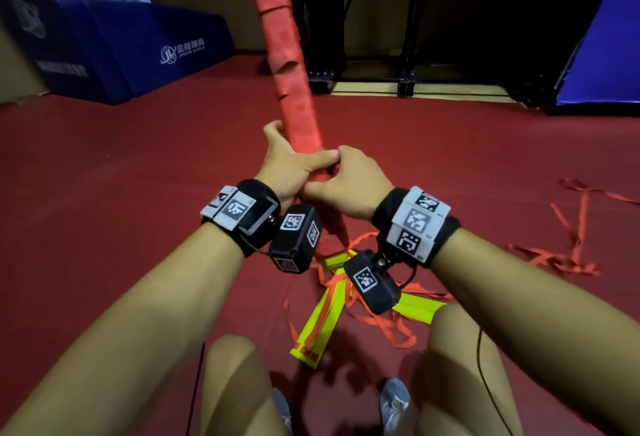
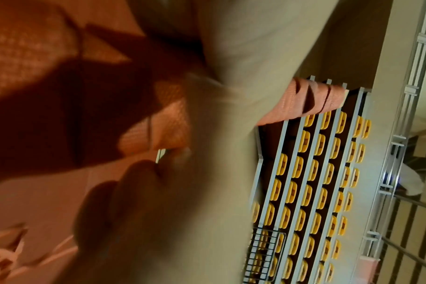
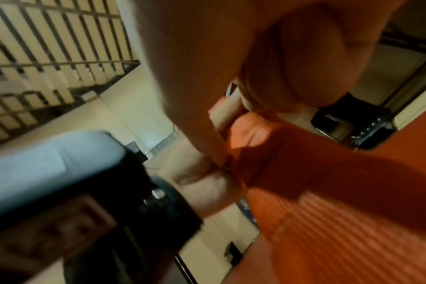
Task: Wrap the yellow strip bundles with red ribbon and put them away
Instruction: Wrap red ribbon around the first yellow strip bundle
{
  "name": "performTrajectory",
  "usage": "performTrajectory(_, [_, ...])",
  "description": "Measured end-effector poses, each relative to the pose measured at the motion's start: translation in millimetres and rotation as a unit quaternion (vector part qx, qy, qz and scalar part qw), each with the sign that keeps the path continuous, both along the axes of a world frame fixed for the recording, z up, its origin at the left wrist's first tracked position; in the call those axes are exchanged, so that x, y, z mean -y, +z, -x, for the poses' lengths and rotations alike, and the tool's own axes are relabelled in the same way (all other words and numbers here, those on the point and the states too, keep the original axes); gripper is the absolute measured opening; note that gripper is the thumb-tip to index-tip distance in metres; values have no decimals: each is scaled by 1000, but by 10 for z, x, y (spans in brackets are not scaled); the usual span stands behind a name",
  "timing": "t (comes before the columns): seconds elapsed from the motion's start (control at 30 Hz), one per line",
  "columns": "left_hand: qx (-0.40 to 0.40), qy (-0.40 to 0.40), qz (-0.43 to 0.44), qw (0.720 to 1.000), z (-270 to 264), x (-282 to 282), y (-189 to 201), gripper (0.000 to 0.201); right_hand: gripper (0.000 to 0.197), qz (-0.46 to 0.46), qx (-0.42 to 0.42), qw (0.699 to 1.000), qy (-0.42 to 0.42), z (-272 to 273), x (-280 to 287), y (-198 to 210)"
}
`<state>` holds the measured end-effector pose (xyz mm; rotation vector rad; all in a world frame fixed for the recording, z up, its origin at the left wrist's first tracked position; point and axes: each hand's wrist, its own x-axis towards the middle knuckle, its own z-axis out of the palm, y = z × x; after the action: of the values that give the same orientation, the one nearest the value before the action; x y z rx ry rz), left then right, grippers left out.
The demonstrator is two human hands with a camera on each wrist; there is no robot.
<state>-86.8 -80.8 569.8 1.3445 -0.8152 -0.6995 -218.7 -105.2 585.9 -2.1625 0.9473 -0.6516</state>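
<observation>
Presently, person seated low, knees up, both forearms stretched forward and converging, wrists close together.

Left hand (image 1: 289, 167): fingers curled behind a long bundle wound in red ribbon (image 1: 294, 65), thumb laid across its front toward the other hand. Firm, closed grasp.

Right hand (image 1: 353, 186): knuckles up, fingertips bunched against the bundle just below the left thumb, and thumb tucked under. It pinches the ribbon at the lowest winding. The two hands touch.

Bundle held off the floor (image 1: 121, 176), leaning up and away from the person. Red windings cover all the length that shows above the hands, overlapping and uneven. Its lower end is hidden behind the wrist cameras.

Wrist views are blurred. Both show ribbed red ribbon close against the fingers and little else of the grip.

Below the hands, between the knees: yellow strip bundles (image 1: 320, 328) lying flat, with red ribbon strands across them. More loose ribbon (image 1: 575, 245) is tangled on the floor to the right, well apart. Blue mats (image 1: 138, 48) at far left.
</observation>
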Motion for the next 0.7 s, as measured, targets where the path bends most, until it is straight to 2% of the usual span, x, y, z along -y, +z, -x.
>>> performTrajectory(0.07, [-75, -39, 12, 996, -8, 19, 39, 79, 53, 54, -26, 998, -21, 34, 10, -47])
performTrajectory(0.1, [-125, -62, 26, 990, -36, 19, 68, 80, 56, 58, -27, 998, -18, 44, 41, -58])
performTrajectory(0.17, [-197, -120, 41, 972, -102, 20, 107, 81, 52, 30, -16, 999, 3, 72, 119, -29])
performTrajectory(0.2, [-204, -133, 35, 969, -130, 23, 96, 79, 48, 6, -3, 1000, 18, 80, 164, -9])
performTrajectory(0.33, [-139, -110, 19, 984, -85, 0, 75, 61, 37, -27, -25, 999, 26, 70, 332, -18])
performTrajectory(0.4, [-128, -97, 24, 987, -78, -11, 65, 63, 25, -40, 6, 999, 20, 60, 385, -81])
performTrajectory(0.5, [-133, -73, 27, 988, -91, -5, 35, 64, 24, -52, 69, 996, -4, 51, 428, -162])
performTrajectory(0.63, [-103, -27, 27, 994, -67, -17, -20, 71, 19, 3, 78, 996, -50, 43, 364, -254])
performTrajectory(0.7, [-87, -10, 23, 996, -65, -16, -58, 67, 12, 5, 130, 988, -88, 16, 345, -331])
